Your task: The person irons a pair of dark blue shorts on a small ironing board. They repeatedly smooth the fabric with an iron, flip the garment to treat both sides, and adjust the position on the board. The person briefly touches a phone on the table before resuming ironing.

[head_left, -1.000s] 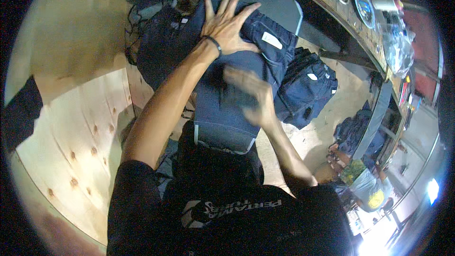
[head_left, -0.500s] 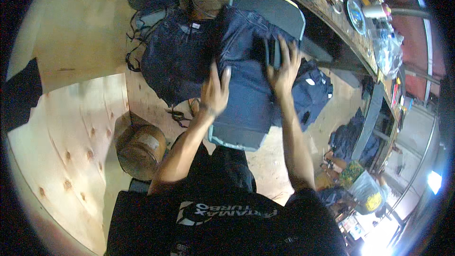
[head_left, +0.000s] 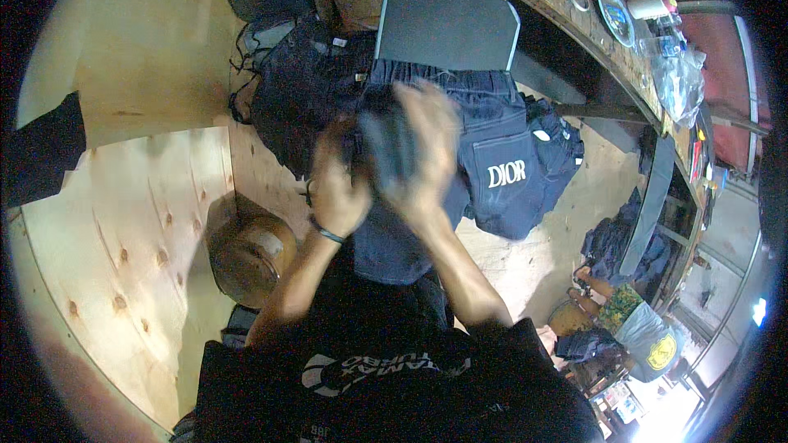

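Dark navy shorts (head_left: pixel 394 234) with a gathered elastic waist are spread over a grey board (head_left: pixel 447 25) with a pale rim. White lettering marks the pocket on their right leg. Above the shorts, my right hand (head_left: pixel 427 143) is blurred by motion, its fingers bent against a dark, longish object (head_left: pixel 386 143) whose kind I cannot make out. My left hand (head_left: pixel 338 189), wearing a dark wristband, is close on the object's left side; its fingers are smeared, and whether it grips the object does not show.
More dark garments (head_left: pixel 287 102) are heaped left of the board. A cluttered wooden workbench (head_left: pixel 587 37) runs along the right, with a clear plastic bag (head_left: pixel 677 86) at its edge. A round brown container (head_left: pixel 250 258) stands at lower left. Another person (head_left: pixel 620 316) is at lower right.
Both hands have moved left, the right one farther, with the dark object now between them. The shorts lie lower on the board, baring its far end, and the lettered leg now shows.
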### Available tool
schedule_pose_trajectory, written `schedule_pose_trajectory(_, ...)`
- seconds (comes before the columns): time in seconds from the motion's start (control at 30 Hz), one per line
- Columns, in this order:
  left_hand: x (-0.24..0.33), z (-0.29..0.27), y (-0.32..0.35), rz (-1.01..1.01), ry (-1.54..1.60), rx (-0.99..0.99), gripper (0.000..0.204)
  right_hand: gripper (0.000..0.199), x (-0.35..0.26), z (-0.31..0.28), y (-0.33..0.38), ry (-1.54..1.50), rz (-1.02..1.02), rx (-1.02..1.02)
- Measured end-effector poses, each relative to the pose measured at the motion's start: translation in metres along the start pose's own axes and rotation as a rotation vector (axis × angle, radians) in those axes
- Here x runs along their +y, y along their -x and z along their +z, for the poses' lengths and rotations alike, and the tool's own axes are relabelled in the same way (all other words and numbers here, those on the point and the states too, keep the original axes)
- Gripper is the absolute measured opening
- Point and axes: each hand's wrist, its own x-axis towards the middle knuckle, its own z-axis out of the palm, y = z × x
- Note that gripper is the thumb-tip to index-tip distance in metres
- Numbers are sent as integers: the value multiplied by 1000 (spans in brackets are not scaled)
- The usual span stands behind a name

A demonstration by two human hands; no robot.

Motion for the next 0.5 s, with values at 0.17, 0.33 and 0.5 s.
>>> schedule_pose_trajectory(0.17,81,45,-83,-146,-449,-327,140,69,82,-64,63,608,344,-24)
schedule_pose_trajectory(0.33,68,96,-214,74,-480,1,156,87,181,-57,-74,358,209,202)
schedule_pose_trajectory(0.5,56,117,-261,163,-539,-105,152,65,103,-90,-35,123,264,81)
